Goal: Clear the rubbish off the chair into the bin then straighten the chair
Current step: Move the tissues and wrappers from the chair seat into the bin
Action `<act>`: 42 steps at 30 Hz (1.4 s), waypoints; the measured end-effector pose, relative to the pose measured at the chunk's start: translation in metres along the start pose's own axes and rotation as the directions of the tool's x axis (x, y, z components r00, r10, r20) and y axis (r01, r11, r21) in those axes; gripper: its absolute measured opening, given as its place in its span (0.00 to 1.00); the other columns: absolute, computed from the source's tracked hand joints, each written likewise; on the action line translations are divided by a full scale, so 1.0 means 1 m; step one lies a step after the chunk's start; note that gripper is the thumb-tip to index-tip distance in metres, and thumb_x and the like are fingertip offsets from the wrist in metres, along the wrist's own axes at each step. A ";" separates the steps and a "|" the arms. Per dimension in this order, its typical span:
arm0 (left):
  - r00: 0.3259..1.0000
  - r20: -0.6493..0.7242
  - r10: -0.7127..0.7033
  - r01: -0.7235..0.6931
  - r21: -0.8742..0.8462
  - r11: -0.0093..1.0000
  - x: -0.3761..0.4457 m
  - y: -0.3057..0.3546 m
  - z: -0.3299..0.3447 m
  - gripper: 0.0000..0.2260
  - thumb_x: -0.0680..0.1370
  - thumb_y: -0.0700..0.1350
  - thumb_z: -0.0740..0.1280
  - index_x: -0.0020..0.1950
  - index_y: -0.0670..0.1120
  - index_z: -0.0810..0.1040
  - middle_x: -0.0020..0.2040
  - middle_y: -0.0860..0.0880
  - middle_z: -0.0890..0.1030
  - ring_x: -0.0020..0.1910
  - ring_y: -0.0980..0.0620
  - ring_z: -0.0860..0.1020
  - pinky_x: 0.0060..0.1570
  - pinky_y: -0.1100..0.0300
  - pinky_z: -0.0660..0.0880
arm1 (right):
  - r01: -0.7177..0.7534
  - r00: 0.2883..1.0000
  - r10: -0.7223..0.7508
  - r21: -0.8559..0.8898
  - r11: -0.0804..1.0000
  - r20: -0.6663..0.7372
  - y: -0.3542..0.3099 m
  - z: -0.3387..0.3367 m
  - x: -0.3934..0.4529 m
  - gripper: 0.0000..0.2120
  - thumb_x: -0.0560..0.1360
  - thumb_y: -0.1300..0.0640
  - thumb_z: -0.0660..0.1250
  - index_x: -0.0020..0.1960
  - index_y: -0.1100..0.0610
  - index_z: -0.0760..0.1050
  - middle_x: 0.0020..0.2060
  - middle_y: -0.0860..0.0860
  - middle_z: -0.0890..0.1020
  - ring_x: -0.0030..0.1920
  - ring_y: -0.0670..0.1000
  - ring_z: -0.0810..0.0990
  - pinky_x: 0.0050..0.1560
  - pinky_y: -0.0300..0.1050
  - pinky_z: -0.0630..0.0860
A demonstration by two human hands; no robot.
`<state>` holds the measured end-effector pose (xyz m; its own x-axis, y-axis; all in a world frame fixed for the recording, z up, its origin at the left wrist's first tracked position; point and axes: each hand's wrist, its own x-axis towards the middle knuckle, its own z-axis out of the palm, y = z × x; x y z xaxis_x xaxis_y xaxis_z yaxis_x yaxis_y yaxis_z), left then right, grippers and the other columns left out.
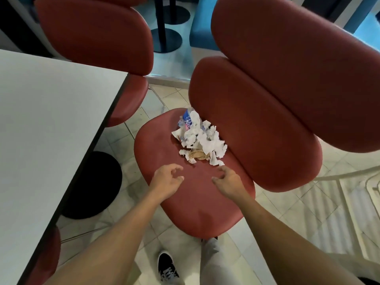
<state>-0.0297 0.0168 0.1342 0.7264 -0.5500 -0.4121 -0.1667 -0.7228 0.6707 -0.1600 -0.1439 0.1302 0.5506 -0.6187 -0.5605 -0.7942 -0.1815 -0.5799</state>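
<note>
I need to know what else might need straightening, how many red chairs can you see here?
4. One chair holds the rubbish; one upper right; one upper left at the table; a partial one lower left. Others may be hidden.

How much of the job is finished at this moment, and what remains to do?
Nothing looks done yet. The rubbish, crumpled paper and a crushed bottle, lies on the chair seat near the backrest. In hand: the left hand and right hand hover over the seat just short of the pile, fingers loosely curled, holding nothing. Left: gather the rubbish, bin it (no bin in view), then straighten the chair.
</note>
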 end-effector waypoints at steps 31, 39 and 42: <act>0.973 0.230 0.011 -0.103 0.391 0.915 0.263 0.016 0.156 0.13 0.75 0.36 0.66 0.57 0.46 0.81 0.55 0.45 0.76 0.49 0.41 0.79 0.50 0.48 0.77 | -0.003 0.940 0.100 -0.287 0.958 0.325 0.105 0.039 0.264 0.14 0.75 0.65 0.60 0.58 0.56 0.76 0.58 0.55 0.75 0.60 0.58 0.74 0.52 0.41 0.68; 1.000 0.010 -0.024 0.023 0.136 0.990 0.212 0.046 0.120 0.11 0.76 0.42 0.68 0.58 0.49 0.80 0.53 0.46 0.79 0.51 0.48 0.78 0.51 0.58 0.74 | -0.112 0.987 0.110 0.014 0.994 0.113 0.058 0.004 0.223 0.12 0.71 0.66 0.64 0.48 0.55 0.82 0.43 0.51 0.82 0.40 0.50 0.81 0.36 0.36 0.74; 0.998 -0.064 -0.026 0.028 0.033 0.999 0.183 0.056 0.103 0.10 0.75 0.41 0.70 0.56 0.47 0.81 0.53 0.48 0.81 0.51 0.51 0.78 0.50 0.65 0.70 | -0.074 0.996 0.072 0.053 0.996 0.047 0.035 -0.013 0.202 0.11 0.71 0.65 0.65 0.48 0.54 0.81 0.38 0.48 0.80 0.35 0.47 0.77 0.30 0.31 0.67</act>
<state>0.0248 -0.1673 0.0325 0.7715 -0.5035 -0.3890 -0.1685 -0.7512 0.6382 -0.0802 -0.2850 0.0044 0.5036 -0.5932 -0.6281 -0.8181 -0.0939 -0.5673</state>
